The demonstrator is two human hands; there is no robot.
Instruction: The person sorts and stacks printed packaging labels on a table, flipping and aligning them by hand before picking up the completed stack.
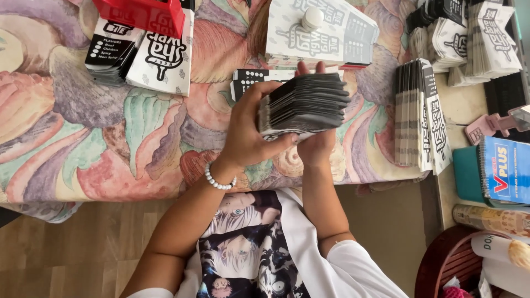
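Black-edged flat carton stack (305, 105), frame centre: my left hand (245, 135) and right hand (316, 144) clenched around it, squaring edges; steady grip needed.

stack of flat cartons (305, 105) above tablecloth (72, 143)

A floral cloth (83, 138) in pink, green and purple covers the tabletop. At eleven o'clock a red box (144, 14) sits over black-and-white printed cartons (163, 58). At twelve o'clock lies a flat carton pile (326, 36) with a small white cap (312, 17) on top. At three o'clock — a row of folded cartons (420, 116), then a blue spiral notebook (505, 171). At five o'clock, a dark red basket (441, 262).
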